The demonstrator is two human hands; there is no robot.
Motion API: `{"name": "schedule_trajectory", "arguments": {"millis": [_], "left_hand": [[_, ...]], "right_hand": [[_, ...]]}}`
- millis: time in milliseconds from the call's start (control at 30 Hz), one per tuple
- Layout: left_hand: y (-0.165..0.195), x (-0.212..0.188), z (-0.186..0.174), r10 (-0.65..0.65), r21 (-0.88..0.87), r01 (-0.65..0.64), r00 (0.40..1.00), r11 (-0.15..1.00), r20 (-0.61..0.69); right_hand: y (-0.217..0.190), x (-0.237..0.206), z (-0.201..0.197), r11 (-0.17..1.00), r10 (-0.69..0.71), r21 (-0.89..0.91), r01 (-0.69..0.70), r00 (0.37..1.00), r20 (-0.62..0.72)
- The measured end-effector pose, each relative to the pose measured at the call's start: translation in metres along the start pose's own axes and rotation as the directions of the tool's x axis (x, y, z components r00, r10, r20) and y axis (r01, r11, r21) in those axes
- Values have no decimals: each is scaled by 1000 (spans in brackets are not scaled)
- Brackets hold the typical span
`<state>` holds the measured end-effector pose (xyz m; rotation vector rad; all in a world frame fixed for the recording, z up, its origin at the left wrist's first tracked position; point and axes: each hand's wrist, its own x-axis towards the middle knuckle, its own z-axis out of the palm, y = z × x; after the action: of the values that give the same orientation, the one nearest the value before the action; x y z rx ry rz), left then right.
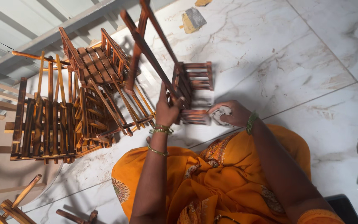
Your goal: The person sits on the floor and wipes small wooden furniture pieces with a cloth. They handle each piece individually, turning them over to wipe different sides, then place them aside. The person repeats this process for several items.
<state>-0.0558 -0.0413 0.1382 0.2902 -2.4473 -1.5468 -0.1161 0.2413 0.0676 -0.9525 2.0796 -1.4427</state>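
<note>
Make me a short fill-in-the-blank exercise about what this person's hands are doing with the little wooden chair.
1. The left hand grips a small slatted chair made of dark ____.
2. The right hand presses a pale pad against the chair's ____ end.
3. More chairs of this kind stand piled to the person's ____.
4. The floor is white ____ tile.

Missing words: wood; lower; left; marble

We're in a bright orange sari (pixel 212 182) with patterned gold-and-red motifs, thin gold bangles on our left wrist (pixel 161 131) around 9 o'clock, and a green beaded bangle on our right wrist (pixel 250 123) toward 1 o'clock.
</note>
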Motion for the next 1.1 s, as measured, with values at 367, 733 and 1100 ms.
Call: {"name": "schedule_trajectory", "arguments": {"millis": [367,733,1100], "left_hand": [[-3,37,-14,119,475,-129,992,871,51],[-2,35,-28,95,511,-190,974,838,207],[13,35,-35,127,449,-282,930,848,345]], "right_hand": [[-65,21,45,961,-277,-115,252,878,-391],[-34,45,96,946,-227,-270,179,961,-158],[-36,44,116,982,-109,-159,98,992,-66]]}}
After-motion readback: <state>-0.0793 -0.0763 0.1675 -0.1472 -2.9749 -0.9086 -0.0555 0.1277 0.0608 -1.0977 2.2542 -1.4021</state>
